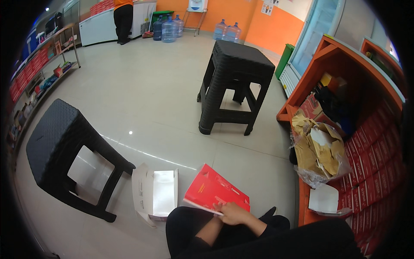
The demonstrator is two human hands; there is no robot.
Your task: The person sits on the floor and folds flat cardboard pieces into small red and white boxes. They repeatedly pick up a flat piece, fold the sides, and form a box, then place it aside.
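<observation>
A red flat cardboard box blank with printing lies tilted over my lap. My right hand rests at its near edge, fingers bent over the edge and pointing left. My left hand meets the right at the same edge, and its fingers are mostly hidden behind the right hand and the cardboard. On the floor to the left of my knee sits an open white carton, its lid flap folded out to the left and its inside bare white.
A black plastic stool stands at left, another ahead. At right, an orange shelf holds stacked red boxes, brown paper in plastic and a white carton. Far back are water jugs and a person by a white freezer.
</observation>
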